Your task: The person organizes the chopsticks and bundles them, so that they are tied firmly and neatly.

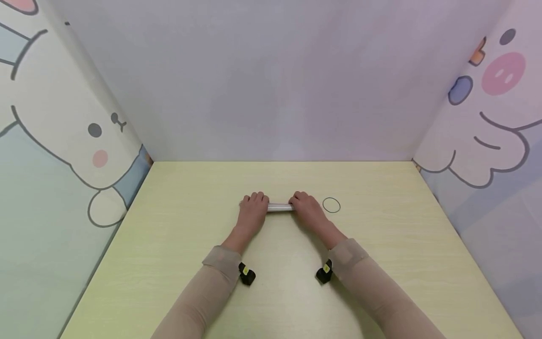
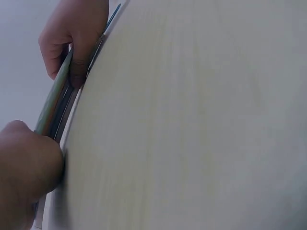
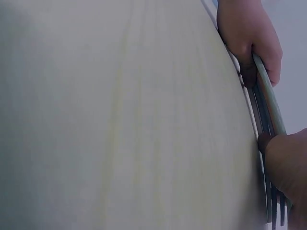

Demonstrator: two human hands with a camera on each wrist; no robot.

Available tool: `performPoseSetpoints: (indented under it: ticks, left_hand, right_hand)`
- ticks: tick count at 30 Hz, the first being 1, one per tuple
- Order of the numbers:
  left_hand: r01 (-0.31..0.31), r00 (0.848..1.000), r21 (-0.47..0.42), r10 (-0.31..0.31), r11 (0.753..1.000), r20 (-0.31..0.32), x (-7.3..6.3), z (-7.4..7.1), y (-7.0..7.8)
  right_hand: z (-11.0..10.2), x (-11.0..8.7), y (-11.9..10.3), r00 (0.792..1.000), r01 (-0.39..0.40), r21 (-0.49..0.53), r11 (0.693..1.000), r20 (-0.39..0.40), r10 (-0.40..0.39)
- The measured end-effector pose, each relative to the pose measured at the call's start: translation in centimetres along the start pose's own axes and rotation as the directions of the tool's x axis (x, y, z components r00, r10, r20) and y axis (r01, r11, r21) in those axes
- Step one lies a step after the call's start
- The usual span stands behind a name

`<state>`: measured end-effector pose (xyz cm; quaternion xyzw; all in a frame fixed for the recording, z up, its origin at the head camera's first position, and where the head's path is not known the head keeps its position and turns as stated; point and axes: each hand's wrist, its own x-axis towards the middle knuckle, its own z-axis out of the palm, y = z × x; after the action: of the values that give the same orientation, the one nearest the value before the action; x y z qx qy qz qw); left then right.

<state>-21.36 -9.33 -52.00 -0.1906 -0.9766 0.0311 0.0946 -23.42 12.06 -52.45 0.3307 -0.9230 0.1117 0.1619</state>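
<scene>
A bundle of thin, straight sticks [image 1: 280, 207] lies crosswise at the middle of the table, pale from above. My left hand [image 1: 254, 210] grips its left part and my right hand [image 1: 308, 210] its right part, a short stretch showing between them. From the right wrist, green, orange and dark blue tones show along the bundle [image 3: 269, 112], and several separate stick ends [image 3: 282, 215] stick out past the right hand. What exactly the sticks are cannot be told. Just right of the right hand, a thin dark loop [image 1: 331, 212] lies flat on the table.
The pale wood-look table [image 1: 279, 292] ends at a plain light back wall [image 1: 279, 94]. Side walls with cartoon prints [image 1: 63, 117] flank it left and right. A small black device [image 1: 247, 274] sits at the left cuff, and another black device [image 1: 324, 273] at the right cuff.
</scene>
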Motion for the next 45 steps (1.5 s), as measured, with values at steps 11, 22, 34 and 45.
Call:
performPoseSetpoints:
  ticks: [11,22,34,45]
  left_hand:
    - [0.025,0.985,0.037,-0.019,0.999,-0.171,0.4,-0.4,-0.2]
    - [0.101,0.635,0.050,-0.026,0.994,-0.772,1.1,-1.1,-1.2]
    - [0.099,0.550,0.076,0.009,0.992,-0.835,1.3,-2.8,-2.0]
    - [0.037,0.483,0.047,0.023,0.998,-0.875,1.4,-4.8,-2.0]
  right_hand:
    - [-0.8,0.5,-0.6,0.998,-0.058,-0.093,0.994,-0.034,0.055]
    - [-1.9,1.3,-1.5,0.907,0.072,-0.127,0.989,-0.405,-0.118]
    - [-3.3,1.3,-1.1,0.821,0.006,-0.018,1.000,-0.571,-0.015]
    - [-7.2,2.4,-2.2,0.799,0.104,0.647,0.755,-0.507,0.324]
